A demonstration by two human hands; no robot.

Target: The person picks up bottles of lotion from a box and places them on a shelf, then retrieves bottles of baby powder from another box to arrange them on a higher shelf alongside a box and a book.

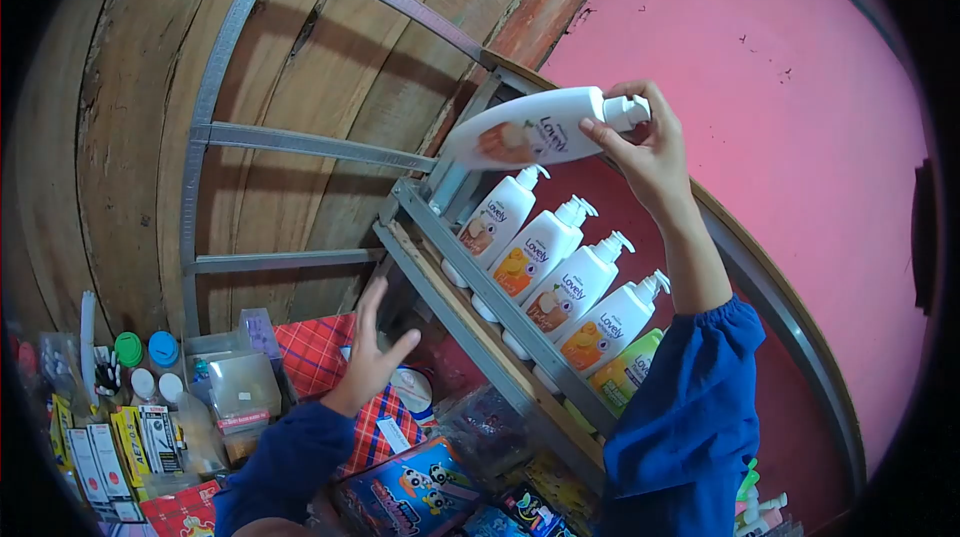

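Head view, right hand [650,152] gripping smooth white plastic pump bottle [530,127] by its neck, left hand [368,357] empty, fingers spread.

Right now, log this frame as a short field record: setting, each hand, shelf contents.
setting: metal-framed shelf against a wooden wall
right hand: raised, grips a white pump bottle by its pump end, bottle tilted above the shelf
left hand: open, fingers spread, holds nothing, over red checked cloth
shelf contents: four white pump bottles in a row, then a green one
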